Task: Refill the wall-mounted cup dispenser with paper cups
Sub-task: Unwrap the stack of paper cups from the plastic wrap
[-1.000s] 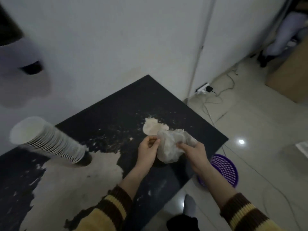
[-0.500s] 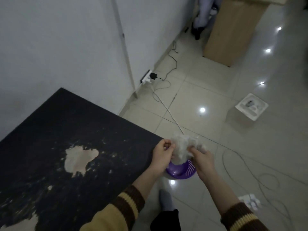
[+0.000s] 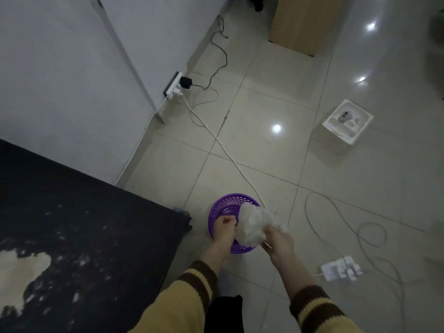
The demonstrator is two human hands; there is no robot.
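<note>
A black table (image 3: 84,224) stands beside the purple basket (image 3: 222,205). Directly above the basket, the left hand (image 3: 224,228) and right hand (image 3: 280,241) both grip a crumpled plastic wrapper (image 3: 252,224). It is best dropped squarely over the basket's middle; the cups and dispenser are out of view.

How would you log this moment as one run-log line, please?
left hand: pinches crumpled wrapper; right hand: grips same wrapper; location: over purple basket; cups: not in view
</note>
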